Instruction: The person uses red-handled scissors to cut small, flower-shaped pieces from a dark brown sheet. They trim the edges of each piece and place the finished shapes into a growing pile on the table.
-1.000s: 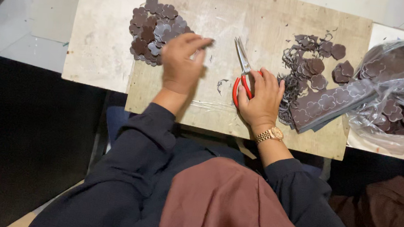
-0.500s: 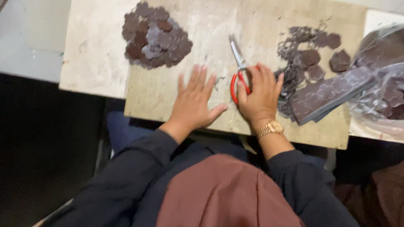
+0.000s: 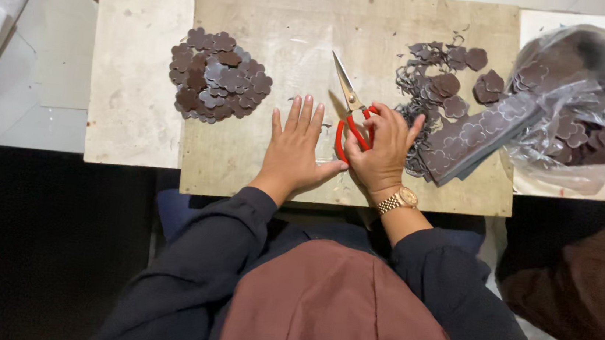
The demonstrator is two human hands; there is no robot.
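Between cuts: left hand [image 3: 296,147] flat and empty on bench [image 3: 272,26], right hand [image 3: 380,149] gripping red-handled scissors [image 3: 350,112], beside strip [image 3: 477,137]; next, probably fetching another strip.

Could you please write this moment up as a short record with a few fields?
Surface: wooden board
Left hand: flat on the board, fingers spread, empty
Right hand: resting on the red-handled scissors, blades closed
Left pile: brown flower-shaped cutouts
Right side: strip of marked brown sheet, offcut scraps, clear plastic bag of brown pieces
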